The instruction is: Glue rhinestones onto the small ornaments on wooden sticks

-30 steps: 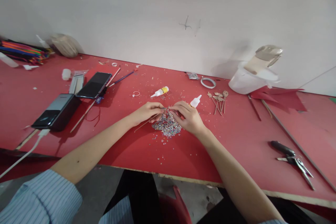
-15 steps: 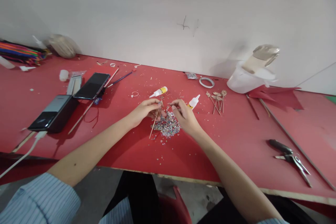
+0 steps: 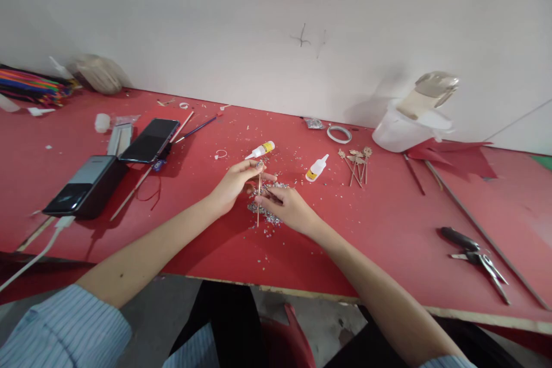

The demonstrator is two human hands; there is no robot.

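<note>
My left hand (image 3: 236,184) is closed, pinching the top of a thin wooden stick (image 3: 258,218) that stands nearly upright. A small sparkly piece (image 3: 259,165) shows at the stick's upper end by my fingertips; its shape is too small to make out. Lower down, the thumb and fingers of my right hand (image 3: 287,207) close in on the same stick, with the thumb tip against it. Beneath both hands spreads a pile of glittering, multicoloured small gems (image 3: 271,218), partly hidden by the right hand. Two small glue bottles lie beyond, one (image 3: 263,149) behind the left hand, the other (image 3: 317,168) to the right.
Sticks with wooden cut-out tops (image 3: 356,161) lie right of the glue, near a tape roll (image 3: 339,134). A white bucket (image 3: 394,132) stands by the wall. Pliers (image 3: 483,264) rest at right. A phone (image 3: 150,141) and a black device with a cable (image 3: 81,187) are left.
My right hand has come left and down from beside the glue bottle to the stick, over the gems. The stick has swung from a slant to nearly upright in my left hand.
</note>
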